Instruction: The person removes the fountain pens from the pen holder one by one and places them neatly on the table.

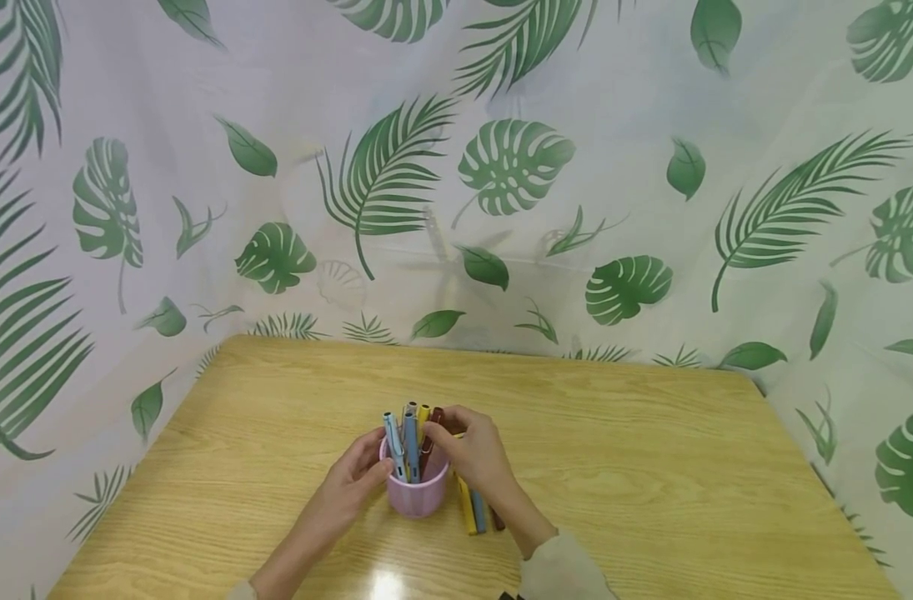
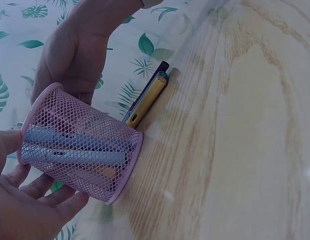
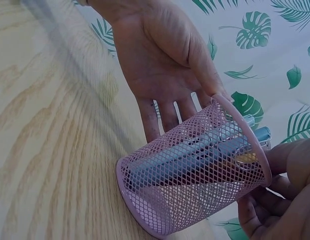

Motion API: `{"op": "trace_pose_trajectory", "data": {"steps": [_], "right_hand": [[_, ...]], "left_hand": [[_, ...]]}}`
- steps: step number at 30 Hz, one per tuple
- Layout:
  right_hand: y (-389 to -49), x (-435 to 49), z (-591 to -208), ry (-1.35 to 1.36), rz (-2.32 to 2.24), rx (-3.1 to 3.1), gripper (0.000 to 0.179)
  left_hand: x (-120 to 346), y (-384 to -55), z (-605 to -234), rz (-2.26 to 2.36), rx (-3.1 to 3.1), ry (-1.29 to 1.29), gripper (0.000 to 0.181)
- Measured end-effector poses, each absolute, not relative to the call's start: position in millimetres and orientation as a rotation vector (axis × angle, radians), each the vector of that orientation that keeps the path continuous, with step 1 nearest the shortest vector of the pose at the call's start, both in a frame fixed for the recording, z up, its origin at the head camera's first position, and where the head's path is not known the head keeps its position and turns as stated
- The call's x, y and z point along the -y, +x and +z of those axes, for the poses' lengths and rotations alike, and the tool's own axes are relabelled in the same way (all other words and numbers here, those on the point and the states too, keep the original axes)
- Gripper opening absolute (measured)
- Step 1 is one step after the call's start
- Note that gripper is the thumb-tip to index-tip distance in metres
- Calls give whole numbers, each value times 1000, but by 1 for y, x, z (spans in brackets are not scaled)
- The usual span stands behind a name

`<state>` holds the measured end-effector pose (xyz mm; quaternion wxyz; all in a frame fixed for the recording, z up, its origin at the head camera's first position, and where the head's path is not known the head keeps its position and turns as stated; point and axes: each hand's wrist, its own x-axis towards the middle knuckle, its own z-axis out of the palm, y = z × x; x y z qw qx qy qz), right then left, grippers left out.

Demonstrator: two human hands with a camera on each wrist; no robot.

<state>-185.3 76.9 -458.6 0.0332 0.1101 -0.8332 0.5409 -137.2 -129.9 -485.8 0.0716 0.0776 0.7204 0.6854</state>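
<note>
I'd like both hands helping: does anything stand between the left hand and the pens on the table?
Yes: the pink mesh cup stands between the left hand and those pens; in the head view, the right hand partly covers them.

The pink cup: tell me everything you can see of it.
The pink cup is round and open-topped, with a mesh wall, metal by its look, and smooth rims at top and base. It stands upright on the table, holding pens, light blue, blue, yellow and dark red among them. The left hand holds its side; the right hand is at the opposite rim, whether gripping the cup is unclear.
</note>
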Motion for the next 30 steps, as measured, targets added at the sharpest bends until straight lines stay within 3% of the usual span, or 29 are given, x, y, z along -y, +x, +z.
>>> {"op": "trace_pose_trajectory", "data": {"steps": [30], "right_hand": [[-175, -115, -426, 181, 1901, 2393, 20]], "left_hand": [[130, -139, -486, 2050, -2167, 266, 58]]}}
